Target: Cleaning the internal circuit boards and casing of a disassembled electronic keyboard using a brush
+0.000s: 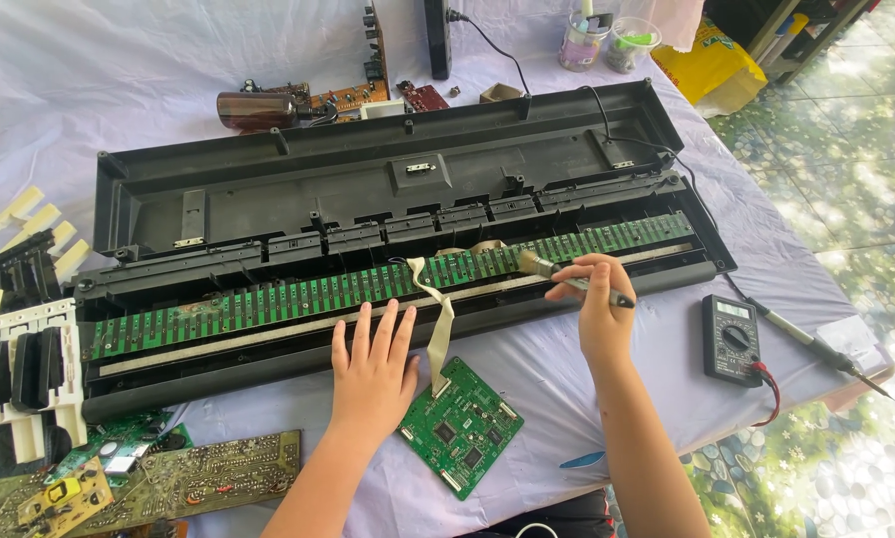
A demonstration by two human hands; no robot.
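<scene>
a brush (567, 275) lies across the long green board (388, 282) inside the open black case (388, 199), its bristles on the board right of the middle; the right hand (595, 309) is closed around the brush handle. the left hand (373, 364) lies flat, fingers spread and holding nothing, on the case's front rail just left of a beige ribbon cable (438, 319). the cable runs from the long board down to a small green board (460, 423) near the desk's front edge. a black multimeter (732, 339) sits by the right edge, its probe (816, 347) pointing to the right corner. white and black keys (14, 349) pile at the left edge, more boards (168, 478) at the front left corner, two cups (607, 40) at the back edge
</scene>
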